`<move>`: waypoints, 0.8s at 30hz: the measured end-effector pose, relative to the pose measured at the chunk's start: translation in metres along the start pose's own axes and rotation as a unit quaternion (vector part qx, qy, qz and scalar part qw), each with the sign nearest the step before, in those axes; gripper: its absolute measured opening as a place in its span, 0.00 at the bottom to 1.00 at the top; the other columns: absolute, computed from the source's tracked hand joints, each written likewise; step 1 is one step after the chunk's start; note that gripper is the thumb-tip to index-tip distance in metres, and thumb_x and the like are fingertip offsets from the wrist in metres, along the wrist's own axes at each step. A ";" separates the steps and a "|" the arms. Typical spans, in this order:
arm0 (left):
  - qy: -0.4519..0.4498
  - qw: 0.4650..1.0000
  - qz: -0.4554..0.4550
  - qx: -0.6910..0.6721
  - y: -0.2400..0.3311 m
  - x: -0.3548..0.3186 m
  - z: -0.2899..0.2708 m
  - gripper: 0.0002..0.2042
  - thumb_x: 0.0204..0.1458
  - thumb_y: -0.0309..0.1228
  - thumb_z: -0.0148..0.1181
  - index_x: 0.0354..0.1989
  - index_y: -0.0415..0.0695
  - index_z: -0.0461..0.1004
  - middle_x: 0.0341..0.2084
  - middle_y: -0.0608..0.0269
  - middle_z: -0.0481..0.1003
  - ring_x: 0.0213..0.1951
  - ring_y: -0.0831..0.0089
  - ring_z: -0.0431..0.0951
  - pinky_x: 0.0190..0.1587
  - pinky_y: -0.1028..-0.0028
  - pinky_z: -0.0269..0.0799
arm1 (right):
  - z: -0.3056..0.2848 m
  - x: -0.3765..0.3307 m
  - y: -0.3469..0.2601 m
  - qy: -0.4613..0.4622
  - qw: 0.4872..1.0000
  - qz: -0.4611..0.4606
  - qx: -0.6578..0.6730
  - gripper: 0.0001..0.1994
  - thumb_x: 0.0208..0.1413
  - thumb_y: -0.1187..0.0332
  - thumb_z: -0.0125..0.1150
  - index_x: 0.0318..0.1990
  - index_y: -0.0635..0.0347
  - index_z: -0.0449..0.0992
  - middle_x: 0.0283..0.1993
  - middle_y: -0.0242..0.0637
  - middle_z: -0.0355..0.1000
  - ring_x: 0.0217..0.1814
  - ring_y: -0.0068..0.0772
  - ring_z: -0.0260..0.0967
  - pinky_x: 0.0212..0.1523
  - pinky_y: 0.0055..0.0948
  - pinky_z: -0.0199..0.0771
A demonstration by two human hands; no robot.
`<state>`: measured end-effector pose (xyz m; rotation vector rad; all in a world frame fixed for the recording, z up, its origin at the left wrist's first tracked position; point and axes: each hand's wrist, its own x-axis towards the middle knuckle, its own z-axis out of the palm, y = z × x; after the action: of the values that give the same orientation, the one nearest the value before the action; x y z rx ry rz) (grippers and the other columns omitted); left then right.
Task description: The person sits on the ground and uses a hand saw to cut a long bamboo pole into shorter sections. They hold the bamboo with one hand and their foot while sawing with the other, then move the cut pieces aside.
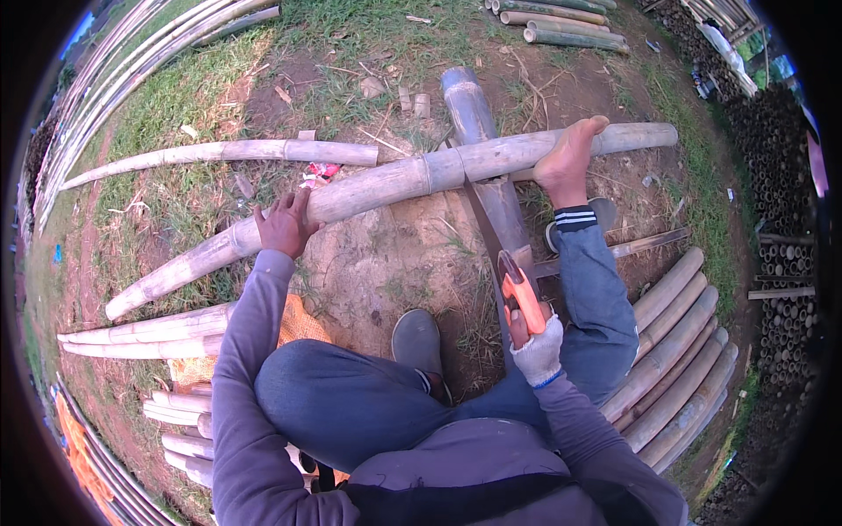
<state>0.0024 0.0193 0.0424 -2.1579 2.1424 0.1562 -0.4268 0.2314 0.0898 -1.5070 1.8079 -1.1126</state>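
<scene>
A long, pale bamboo pole (373,191) lies crosswise in front of me, over a thicker bamboo support (472,114). My left hand (288,224) grips it left of the middle, fingers over its top. My right hand (535,340), in a white knit glove, is closed round the orange handle of a hand saw (519,294). The saw's blade (487,217) runs up to the pole's near side, just right of a node and close to the support. My bare right foot (570,162) presses on the pole farther right. How deep the blade sits is hard to see.
Another bamboo pole (263,150) lies beyond on the left. Cut bamboo lengths (671,351) are stacked at my right, more (189,336) at my left. A dark clog (416,340) is on my left foot. Bamboo piles (570,26) lie farther off.
</scene>
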 end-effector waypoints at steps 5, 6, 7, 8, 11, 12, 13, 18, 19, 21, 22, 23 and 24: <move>-0.017 0.999 -0.039 0.012 -0.018 -0.013 0.001 0.41 0.51 0.54 0.74 0.75 0.65 0.64 0.68 0.60 0.73 0.70 0.59 0.71 0.74 0.32 0.47 | 0.015 -0.005 0.034 -0.027 0.998 -0.058 0.021 0.12 0.63 0.63 0.67 0.44 0.64 0.80 0.32 0.54 0.77 0.35 0.58 0.78 0.38 0.44 0.76; -0.014 0.999 -0.031 0.003 -0.013 -0.011 0.001 0.42 0.51 0.54 0.74 0.75 0.66 0.64 0.68 0.61 0.73 0.70 0.59 0.71 0.74 0.32 0.47 | 0.031 0.026 0.029 -0.013 0.998 -0.057 -0.014 0.13 0.63 0.62 0.67 0.43 0.65 0.80 0.32 0.54 0.78 0.35 0.59 0.78 0.39 0.45 0.76; -0.006 1.000 -0.009 -0.009 -0.001 -0.002 0.001 0.42 0.51 0.55 0.74 0.76 0.66 0.64 0.68 0.61 0.72 0.70 0.59 0.71 0.74 0.32 0.47 | 0.038 0.059 0.020 0.015 0.997 -0.049 -0.050 0.14 0.63 0.61 0.67 0.43 0.65 0.80 0.32 0.55 0.78 0.35 0.59 0.78 0.39 0.46 0.76; 0.004 1.000 -0.007 -0.014 0.001 0.000 0.000 0.42 0.51 0.55 0.74 0.76 0.67 0.63 0.68 0.61 0.72 0.70 0.59 0.71 0.74 0.32 0.47 | 0.052 0.093 0.014 0.029 0.996 -0.045 -0.072 0.15 0.62 0.60 0.67 0.43 0.65 0.81 0.32 0.56 0.78 0.36 0.60 0.79 0.39 0.46 0.76; 0.000 1.000 -0.013 0.004 -0.007 -0.001 -0.001 0.43 0.50 0.57 0.74 0.76 0.67 0.63 0.69 0.62 0.72 0.70 0.59 0.71 0.74 0.31 0.47 | 0.085 0.145 0.000 0.033 0.997 0.011 -0.064 0.17 0.61 0.57 0.68 0.42 0.67 0.81 0.33 0.59 0.78 0.37 0.62 0.79 0.39 0.49 0.76; -0.002 1.000 -0.014 0.003 -0.008 0.000 0.001 0.45 0.49 0.57 0.75 0.76 0.68 0.62 0.69 0.61 0.72 0.70 0.59 0.71 0.74 0.31 0.48 | 0.089 0.147 0.001 0.032 0.997 0.019 -0.061 0.18 0.61 0.56 0.68 0.41 0.67 0.81 0.33 0.59 0.79 0.37 0.63 0.79 0.39 0.50 0.76; -0.011 1.000 -0.016 -0.004 -0.003 0.002 -0.005 0.43 0.50 0.57 0.74 0.76 0.66 0.63 0.69 0.62 0.71 0.70 0.59 0.70 0.74 0.31 0.47 | 0.090 0.144 0.006 0.037 0.997 0.027 -0.057 0.19 0.61 0.55 0.69 0.41 0.67 0.81 0.33 0.60 0.79 0.38 0.64 0.79 0.39 0.51 0.76; 0.002 1.000 -0.020 -0.009 -0.003 0.000 -0.006 0.43 0.49 0.58 0.74 0.75 0.64 0.64 0.68 0.63 0.72 0.70 0.60 0.70 0.73 0.30 0.47 | 0.101 0.139 0.017 0.062 0.997 0.019 -0.031 0.19 0.60 0.56 0.70 0.41 0.69 0.80 0.36 0.59 0.80 0.38 0.61 0.79 0.40 0.48 0.76; 0.000 1.000 -0.021 -0.007 -0.005 -0.001 -0.005 0.43 0.49 0.58 0.74 0.75 0.64 0.64 0.67 0.63 0.72 0.70 0.60 0.70 0.73 0.30 0.47 | 0.103 0.138 0.018 0.065 0.997 0.019 -0.034 0.19 0.59 0.56 0.71 0.41 0.69 0.80 0.36 0.59 0.80 0.38 0.61 0.79 0.40 0.48 0.76; -0.008 1.000 -0.020 -0.008 -0.002 -0.003 -0.005 0.43 0.49 0.58 0.74 0.75 0.64 0.64 0.67 0.63 0.72 0.70 0.60 0.70 0.73 0.30 0.47 | 0.100 0.141 0.022 0.064 0.996 0.017 -0.057 0.23 0.58 0.51 0.71 0.37 0.69 0.79 0.33 0.61 0.78 0.39 0.66 0.79 0.39 0.53 0.76; -0.009 1.000 -0.024 -0.017 -0.002 -0.001 -0.005 0.43 0.49 0.57 0.74 0.74 0.63 0.64 0.67 0.63 0.72 0.69 0.59 0.70 0.73 0.30 0.47 | 0.102 0.142 0.023 0.064 0.993 0.057 -0.086 0.24 0.57 0.50 0.71 0.37 0.69 0.79 0.33 0.62 0.78 0.39 0.67 0.79 0.39 0.53 0.76; -0.003 1.000 -0.023 -0.021 -0.002 -0.002 -0.004 0.43 0.49 0.57 0.74 0.74 0.64 0.64 0.67 0.62 0.72 0.69 0.58 0.70 0.73 0.30 0.47 | 0.103 0.141 0.027 0.071 0.992 0.051 -0.093 0.23 0.57 0.50 0.71 0.37 0.68 0.79 0.32 0.61 0.78 0.39 0.67 0.79 0.39 0.53 0.76; 0.004 0.999 -0.021 -0.024 -0.001 -0.002 -0.003 0.43 0.49 0.57 0.74 0.74 0.64 0.64 0.66 0.62 0.73 0.69 0.57 0.71 0.73 0.30 0.47 | 0.104 0.140 0.033 0.079 0.991 0.044 -0.100 0.23 0.57 0.51 0.71 0.37 0.68 0.79 0.32 0.61 0.78 0.39 0.67 0.79 0.39 0.53 0.76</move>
<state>0.0030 0.0210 0.0459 -2.2314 2.1173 0.1988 -0.3920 0.0707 0.0222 -1.4674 2.1286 -1.0594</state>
